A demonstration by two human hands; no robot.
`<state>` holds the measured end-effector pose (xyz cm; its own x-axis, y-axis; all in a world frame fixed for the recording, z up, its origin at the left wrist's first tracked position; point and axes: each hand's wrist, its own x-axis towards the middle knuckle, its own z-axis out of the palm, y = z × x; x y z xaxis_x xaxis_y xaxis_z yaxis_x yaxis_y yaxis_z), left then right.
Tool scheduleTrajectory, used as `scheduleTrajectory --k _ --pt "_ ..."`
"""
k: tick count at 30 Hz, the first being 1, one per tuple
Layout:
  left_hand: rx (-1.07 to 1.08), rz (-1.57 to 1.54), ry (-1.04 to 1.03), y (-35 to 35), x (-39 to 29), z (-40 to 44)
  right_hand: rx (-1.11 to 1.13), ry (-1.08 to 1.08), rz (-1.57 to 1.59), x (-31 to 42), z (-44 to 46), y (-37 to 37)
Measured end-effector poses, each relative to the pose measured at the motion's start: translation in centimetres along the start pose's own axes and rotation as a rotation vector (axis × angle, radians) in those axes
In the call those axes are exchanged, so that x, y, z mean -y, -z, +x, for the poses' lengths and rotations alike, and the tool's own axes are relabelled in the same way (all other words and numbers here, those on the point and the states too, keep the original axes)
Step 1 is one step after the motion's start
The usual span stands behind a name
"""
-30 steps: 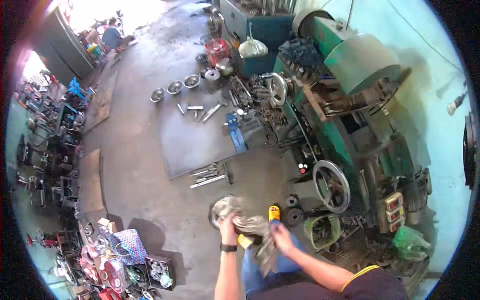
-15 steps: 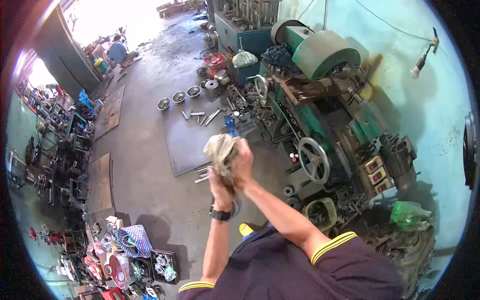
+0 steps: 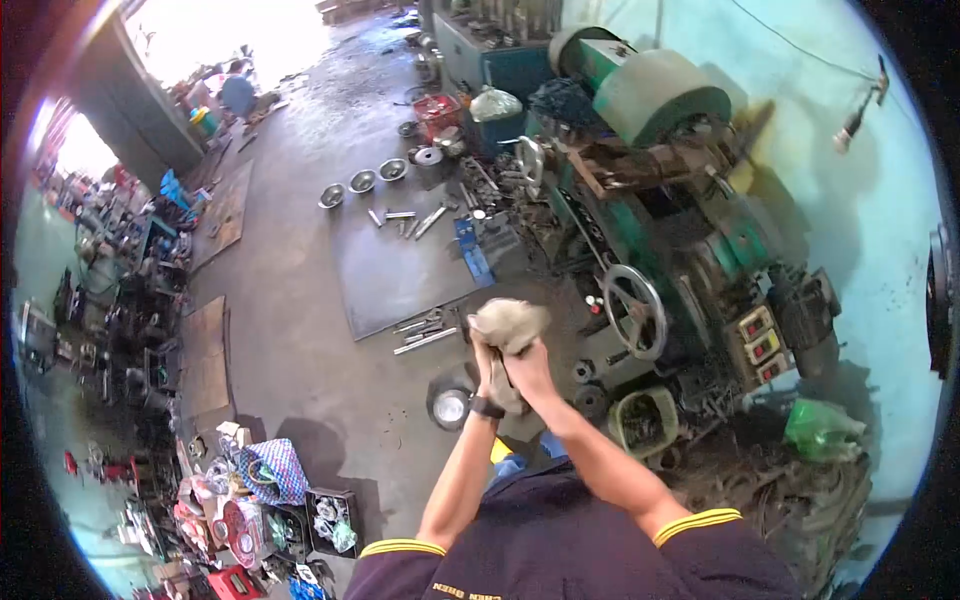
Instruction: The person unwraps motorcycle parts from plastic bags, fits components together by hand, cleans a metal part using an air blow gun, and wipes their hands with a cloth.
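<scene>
A crumpled, greyish-beige cloth is bunched between my two hands, in front of my body. My left hand, with a dark watch at the wrist, is closed on the cloth's left side. My right hand grips it from the right, close to the left one. Part of the cloth hangs down between the wrists. Below and left of the hands, a round metal part lies on the floor.
A metal plate on the floor bears rods and a blue tool. Bowl-shaped parts line its far edge. A green lathe with a handwheel stands right. Crates and bags lie lower left. A person sits far off.
Both hands lifted the cloth from low near the feet, then shifted right and slightly down. The round metal part now shows fully. The view has tilted.
</scene>
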<state>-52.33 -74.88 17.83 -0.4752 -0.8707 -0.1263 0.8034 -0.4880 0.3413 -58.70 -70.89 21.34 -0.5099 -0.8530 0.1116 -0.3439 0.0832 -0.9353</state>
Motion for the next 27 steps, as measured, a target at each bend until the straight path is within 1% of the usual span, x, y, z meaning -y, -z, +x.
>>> scheduleTrajectory --k 1,2,4,5,6,8,9,10,11,12,13,14,15,16,17,18,19,20,21,22,24,25,26,27 --pt "0.063 -0.169 0.081 1.2 1.5 0.8 0.012 -0.089 -0.107 -1.4 0.8 -0.2" --pt "-0.070 0.076 -0.018 -0.9 2.4 0.3 0.028 -0.171 -0.207 -1.4 2.5 0.2" --pt "-0.221 0.363 0.072 -4.1 3.7 -1.2 -0.017 -0.279 -0.416 -0.9 4.4 2.3" --pt "-0.158 0.266 0.144 -3.8 4.6 -0.4 0.023 -0.345 -0.505 -1.5 5.4 3.1" --pt "-0.157 0.235 0.212 -3.5 5.2 -0.2 0.011 -0.352 -0.502 -2.0 5.7 3.4" --pt "-0.158 0.268 0.255 -4.8 5.5 0.4 -0.025 -0.364 -0.524 -3.6 7.1 4.0" --pt "-0.119 0.281 0.275 -4.7 5.8 0.8 -0.102 -0.351 -0.526 -4.7 8.0 4.3" --pt "-0.083 0.298 0.292 -4.0 5.9 1.3 -0.175 -0.282 -0.517 -6.6 9.3 4.7" --pt "-0.017 0.400 0.318 -2.9 5.7 1.8 -0.218 -0.268 -0.433 -7.9 11.0 6.1" --pt "0.093 0.427 0.351 -3.7 4.1 1.0 -0.258 -0.251 -0.347 -8.8 12.7 7.8" --pt "0.070 0.397 0.360 -5.2 3.6 1.1 -0.238 -0.247 -0.229 -9.1 14.2 9.5" --pt "0.041 0.363 0.364 -6.1 3.1 1.2 -0.209 -0.243 -0.114 -8.2 15.0 10.7" --pt "-0.111 0.308 0.326 -5.2 2.9 2.9 -0.146 -0.128 0.003 -7.2 14.9 11.3" --pt "-0.254 0.248 0.290 -4.3 2.8 5.0 0.116 -0.342 -0.070 -8.6 14.5 10.9" --pt "-0.414 0.336 0.261 -4.6 3.0 6.4 -0.013 0.116 0.303 -2.7 11.1 10.6" --pt "-0.227 0.319 0.284 -4.1 3.9 7.3 -0.024 0.117 0.146 -1.2 10.1 9.9" --pt "-0.203 0.259 0.209 -2.9 6.2 7.7 -0.035 0.116 -0.010 0.4 9.1 9.1" --pt "-0.188 0.194 0.131 -5.1 7.6 6.9 -0.116 0.208 -0.033 -0.2 9.5 8.5" --pt "-0.336 0.396 0.237 -6.9 7.7 5.7 -0.100 0.111 0.167 -1.1 11.6 9.0" --pt "-0.264 0.476 0.179 -8.1 8.1 5.2 -0.169 0.003 0.166 -0.2 13.3 10.2" --pt "0.043 0.826 0.130 -11.8 6.9 3.9 -0.161 0.053 0.292 -1.3 16.8 12.3" --pt "-0.011 1.027 -0.014 -11.3 7.1 3.7 0.131 -0.019 0.486 -0.9 17.1 13.9" --pt "-0.020 0.964 -0.134 -12.2 6.3 4.0 0.428 -0.094 0.669 -0.3 17.4 15.3" --pt "-0.073 1.099 -0.320 -13.4 6.0 3.9 0.657 -0.249 1.109 -0.9 17.7 15.4"
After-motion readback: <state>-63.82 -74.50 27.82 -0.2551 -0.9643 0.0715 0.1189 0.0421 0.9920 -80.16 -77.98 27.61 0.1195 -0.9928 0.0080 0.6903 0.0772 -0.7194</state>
